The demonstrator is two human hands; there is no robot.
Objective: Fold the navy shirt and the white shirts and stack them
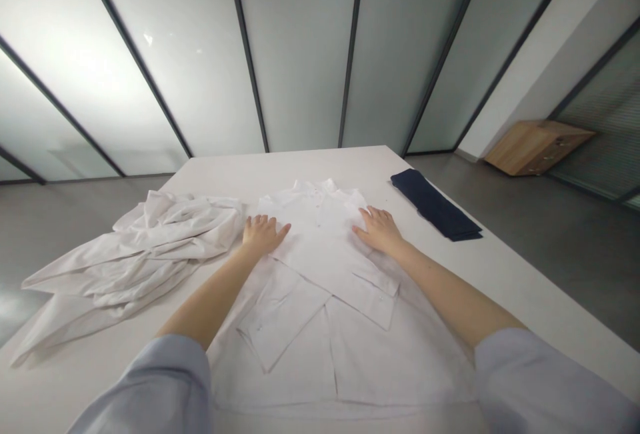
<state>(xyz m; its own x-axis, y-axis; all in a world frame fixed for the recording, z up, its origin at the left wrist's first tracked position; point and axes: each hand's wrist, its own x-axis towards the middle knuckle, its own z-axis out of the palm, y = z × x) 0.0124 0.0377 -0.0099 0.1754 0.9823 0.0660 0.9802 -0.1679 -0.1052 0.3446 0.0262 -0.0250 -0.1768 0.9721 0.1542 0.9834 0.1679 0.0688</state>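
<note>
A white shirt (320, 247) lies flat in front of me, its collar pointing away and its hem towards me. Both of its sleeves are folded in across the body, and the cuffs cross near the middle. My left hand (263, 234) rests palm down on the shirt's left side below the shoulder, fingers spread. On the opposite side, my right hand (379, 228) is pressed flat near the other shoulder, its fingers apart too. Neither hand grips the cloth.
A crumpled heap of white cloth (165, 247) covers the left of the white table (530, 307). Folded dark blue cloth (435, 206) lies along the right edge. Beyond stand frosted glass panels (300, 54) and a wooden cabinet (535, 147) on the floor.
</note>
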